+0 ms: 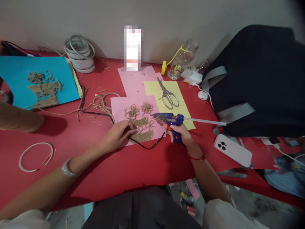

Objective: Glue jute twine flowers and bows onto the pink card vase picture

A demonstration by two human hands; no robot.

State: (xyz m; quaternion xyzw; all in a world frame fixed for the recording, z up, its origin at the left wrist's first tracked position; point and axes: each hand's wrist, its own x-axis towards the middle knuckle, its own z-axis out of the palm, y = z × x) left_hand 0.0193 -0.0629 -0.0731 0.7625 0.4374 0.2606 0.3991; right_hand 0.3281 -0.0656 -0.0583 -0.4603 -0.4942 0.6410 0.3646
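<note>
On the pink sheet (116, 106) in the middle of the red table (100, 181) lies the twine piece (143, 136), a flat wound base w/ two looped flowers (132, 111) above it. The L hand (118, 132) is at its left edge, fingers curled & bunched close together; can't tell if they're pinching a strand or only steadying the work. The R hand (184, 135) is wrapped round the handle of the blue glue gun (170, 118), fingers closed on the grip; can't tell whether the trigger's being squeezed. The nozzle points left, right by the flower on the right; touching or just above, can't say.

To do this well, IMO: pin the twine flat w/ the L fingertips, but well clear of the tip, as it's prob. hot. Small dots where strands cross, not a long bead, or glue may soak thru & stick the twine to the paper. Press each joint for a sec. or two, ideally w/ a scrap rather than bare skin. Watch the black cord (149, 148) too: it loops across the near edge of the work & could snag a loop. The long glue stick (205, 121) poking out the back needs elbow room, esp. when turning.
</note>
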